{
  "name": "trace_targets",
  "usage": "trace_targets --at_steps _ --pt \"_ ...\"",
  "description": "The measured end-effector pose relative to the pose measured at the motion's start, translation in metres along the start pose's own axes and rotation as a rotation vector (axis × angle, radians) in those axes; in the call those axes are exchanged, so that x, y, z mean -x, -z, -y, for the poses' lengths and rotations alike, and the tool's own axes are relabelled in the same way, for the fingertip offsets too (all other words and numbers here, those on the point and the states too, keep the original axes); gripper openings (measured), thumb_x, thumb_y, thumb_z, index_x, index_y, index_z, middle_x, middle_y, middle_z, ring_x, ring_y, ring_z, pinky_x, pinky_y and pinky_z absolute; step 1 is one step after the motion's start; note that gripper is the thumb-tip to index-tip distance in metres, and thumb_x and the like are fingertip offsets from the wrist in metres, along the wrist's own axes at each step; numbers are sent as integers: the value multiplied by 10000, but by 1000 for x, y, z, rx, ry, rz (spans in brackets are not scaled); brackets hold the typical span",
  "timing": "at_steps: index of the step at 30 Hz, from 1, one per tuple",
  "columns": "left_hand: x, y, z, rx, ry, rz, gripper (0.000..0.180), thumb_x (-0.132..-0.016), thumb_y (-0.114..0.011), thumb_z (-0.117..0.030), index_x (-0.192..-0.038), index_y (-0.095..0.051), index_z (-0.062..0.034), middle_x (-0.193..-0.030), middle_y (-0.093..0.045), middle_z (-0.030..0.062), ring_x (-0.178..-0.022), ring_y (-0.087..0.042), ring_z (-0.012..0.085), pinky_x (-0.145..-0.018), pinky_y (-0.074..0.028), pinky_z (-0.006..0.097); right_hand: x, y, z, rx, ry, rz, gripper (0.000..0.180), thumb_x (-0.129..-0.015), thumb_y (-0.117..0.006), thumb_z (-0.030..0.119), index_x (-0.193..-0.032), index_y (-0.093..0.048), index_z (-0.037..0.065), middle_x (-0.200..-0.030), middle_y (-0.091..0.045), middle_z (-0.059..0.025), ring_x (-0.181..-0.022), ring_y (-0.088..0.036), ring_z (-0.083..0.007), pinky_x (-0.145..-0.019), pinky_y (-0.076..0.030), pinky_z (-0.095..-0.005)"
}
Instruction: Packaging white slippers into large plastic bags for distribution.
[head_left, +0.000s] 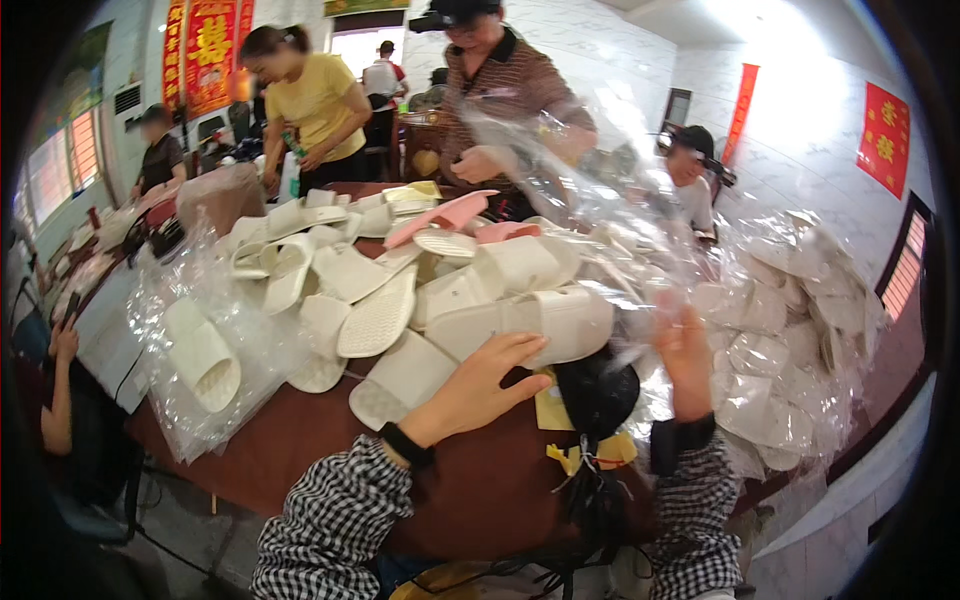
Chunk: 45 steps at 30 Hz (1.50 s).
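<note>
My left hand (478,390) reaches over the table's front with fingers stretched out and thumb apart. Its fingertips lie at the near edge of a white slide slipper (572,325); whether they touch it I cannot tell. Another white slipper (405,378) lies beside the hand. My right hand (684,345) is raised by clear plastic film (630,215), its fingers smeared by motion, so any grip is unclear. Between my hands sit a black plastic bundle (598,390) and yellow paper pieces (615,450). A pink slipper (440,217) rests on the heap of white slippers.
Bagged white slippers (765,400) are piled on the right. At left, one white slipper (200,355) lies on a clear plastic bag (165,420). The brown tabletop (470,500) shows in front. Across the table stand a person in a striped shirt (510,85) and one in yellow (318,105).
</note>
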<state>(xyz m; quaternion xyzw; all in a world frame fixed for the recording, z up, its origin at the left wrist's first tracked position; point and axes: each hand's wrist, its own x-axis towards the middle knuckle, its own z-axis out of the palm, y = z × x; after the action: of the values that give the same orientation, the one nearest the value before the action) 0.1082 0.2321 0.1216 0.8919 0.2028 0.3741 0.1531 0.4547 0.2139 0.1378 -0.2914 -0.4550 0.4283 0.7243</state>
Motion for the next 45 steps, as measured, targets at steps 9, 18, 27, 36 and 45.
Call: trace_targets --at_steps 9,18,27,36,45 --pt "-16 0 -36 1174 505 -129 703 -998 -507 -131 -1562 -94 -55 -1389 -496 274 -1211 -580 359 -1003 -498 442 43 -112 -21 -366 -124 -40 205 -1000 -566 159 -1141 -543 12 -1129 -580 -76 -1076 -610 -216 -962 -538 -411" --pt "24 53 -7 1364 650 -250 581 -945 -414 -112 -1505 -293 -15 -958 -710 211 -879 -715 336 -830 -587 416 8 14 -2 -62 140 -164 212 -974 -618 149 -1146 -604 25 -927 -617 -9 -767 -578 -59 -650 -477 -203" --pt "41 71 -28 1161 692 111 684 -913 -390 -65 -1558 -162 -52 -921 -696 276 -857 -710 362 -820 -572 399 25 -62 11 187 -239 55 490 -994 -554 385 -1368 -499 72 -1078 -647 -85 -837 -622 -115 -717 -523 -243" --pt "78 103 -34 970 618 579 651 -990 -403 -77 -1576 -120 -70 -1250 -613 264 -1189 -596 329 -1012 -468 389 33 -43 18 454 -368 433 569 -910 -653 91 -1425 -412 91 -932 -636 -50 -707 -587 -95 -618 -472 -224" --pt "105 117 -30 901 829 -158 646 -904 -651 -36 -1458 -324 18 -1259 -614 236 -1077 -659 296 -890 -557 361 47 -87 22 518 -411 816 1079 -869 -610 -71 -1549 183 198 -1286 -572 -173 -730 -688 -184 -653 -590 -308"
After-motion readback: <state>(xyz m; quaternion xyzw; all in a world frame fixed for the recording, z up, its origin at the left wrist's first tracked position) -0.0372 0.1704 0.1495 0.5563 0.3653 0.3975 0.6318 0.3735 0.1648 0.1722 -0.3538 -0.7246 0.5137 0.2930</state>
